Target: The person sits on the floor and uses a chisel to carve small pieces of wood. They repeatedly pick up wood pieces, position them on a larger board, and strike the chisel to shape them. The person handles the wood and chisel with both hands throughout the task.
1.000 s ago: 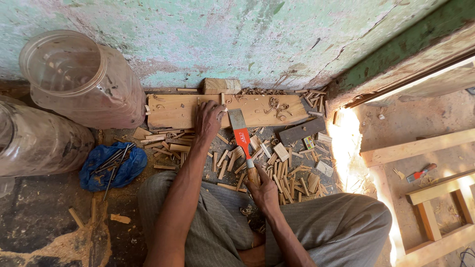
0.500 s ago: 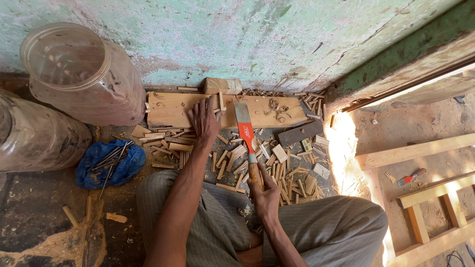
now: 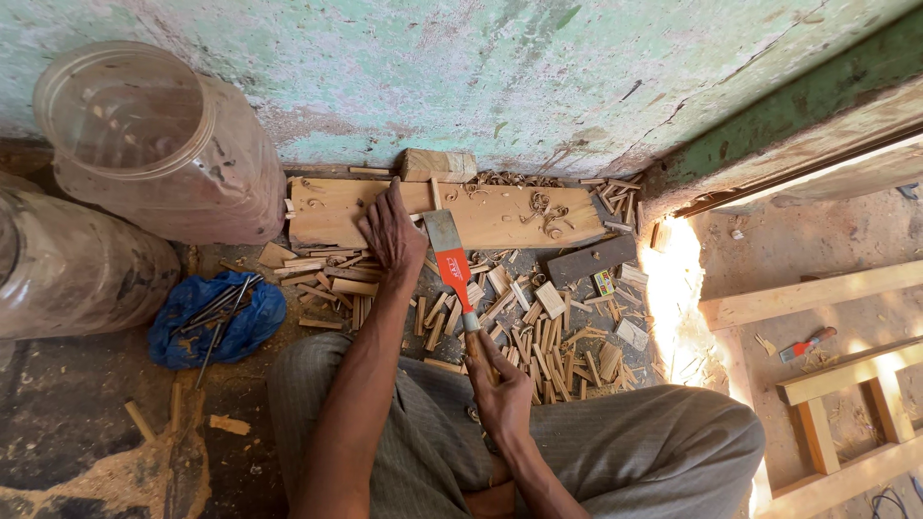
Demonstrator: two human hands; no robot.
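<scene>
Wooden flat plank (image 3: 500, 216) lying along the pale green wall (image 3: 481, 77), curly shavings on top. Left hand (image 3: 392, 234) pressed on its near edge, pinching a thin wooden stick (image 3: 435, 195) upright. Right hand (image 3: 500, 389) wrapped tight round the red-bladed chisel (image 3: 452, 264), blade tip just beside that stick.

A small matchbox (image 3: 604, 283) with a colourful printed face lies on the floor among the wood chips, just below the dark flat wooden piece (image 3: 590, 259). A red label (image 3: 454, 268) covers the chisel blade near its handle.
</scene>
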